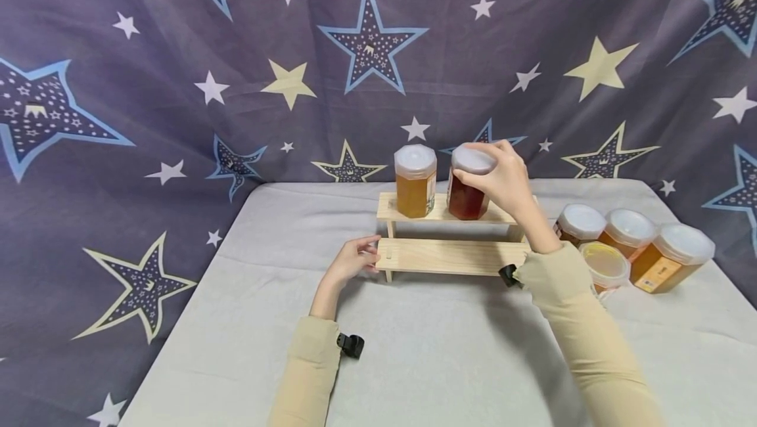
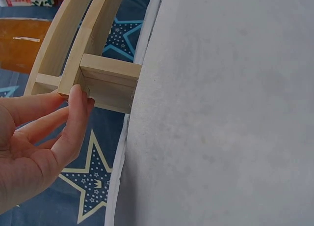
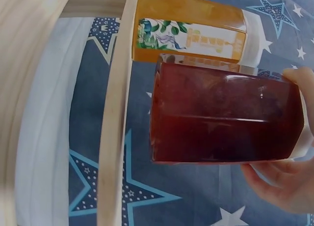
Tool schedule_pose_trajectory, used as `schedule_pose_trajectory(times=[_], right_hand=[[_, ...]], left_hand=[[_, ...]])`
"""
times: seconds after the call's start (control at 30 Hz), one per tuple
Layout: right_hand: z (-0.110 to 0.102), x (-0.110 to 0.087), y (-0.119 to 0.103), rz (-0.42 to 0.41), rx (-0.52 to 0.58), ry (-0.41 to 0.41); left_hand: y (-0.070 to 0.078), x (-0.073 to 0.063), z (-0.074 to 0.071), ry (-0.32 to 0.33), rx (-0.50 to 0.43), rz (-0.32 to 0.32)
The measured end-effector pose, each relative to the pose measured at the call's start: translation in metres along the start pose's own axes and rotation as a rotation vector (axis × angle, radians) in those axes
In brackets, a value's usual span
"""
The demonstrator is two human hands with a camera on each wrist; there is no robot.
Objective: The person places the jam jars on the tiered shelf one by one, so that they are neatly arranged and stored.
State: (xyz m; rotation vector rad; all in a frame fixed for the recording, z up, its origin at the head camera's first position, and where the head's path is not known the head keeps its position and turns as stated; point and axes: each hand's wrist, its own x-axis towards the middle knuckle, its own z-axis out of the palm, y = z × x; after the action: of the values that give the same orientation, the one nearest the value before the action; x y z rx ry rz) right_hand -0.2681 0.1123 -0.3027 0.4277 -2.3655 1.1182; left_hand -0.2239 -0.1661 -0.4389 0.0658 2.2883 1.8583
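My right hand grips a jar of dark red honey by its white lid. The jar is upright, close over the upper board of a two-step wooden shelf; in the right wrist view a narrow gap shows between its base and the board. Beside it on that upper board stands a jar of golden honey, with its printed label in the right wrist view. At the shelf's left end, my left hand pinches the corner of the lower board between thumb and fingers.
Several more white-lidded honey jars stand grouped at the right of the table, beside my right forearm. One shorter jar has a yellowish lid. A grey cloth covers the table; a star-patterned curtain hangs behind.
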Motion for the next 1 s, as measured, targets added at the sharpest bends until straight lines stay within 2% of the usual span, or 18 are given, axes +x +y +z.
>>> schedule_pose_trajectory(times=[0.17,0.5,1.0], right_hand=[[0.007,0.002,0.0,0.014,-0.004,-0.02],[0.018,0.008,0.0,-0.009,-0.019,-0.02],[0.027,0.007,0.007,0.043,-0.01,-0.061]], left_hand=[[0.001,0.0,0.001,0.004,-0.004,0.003],[0.001,-0.001,0.001,0.003,-0.015,-0.005],[0.001,-0.001,0.002,0.008,-0.026,0.002]])
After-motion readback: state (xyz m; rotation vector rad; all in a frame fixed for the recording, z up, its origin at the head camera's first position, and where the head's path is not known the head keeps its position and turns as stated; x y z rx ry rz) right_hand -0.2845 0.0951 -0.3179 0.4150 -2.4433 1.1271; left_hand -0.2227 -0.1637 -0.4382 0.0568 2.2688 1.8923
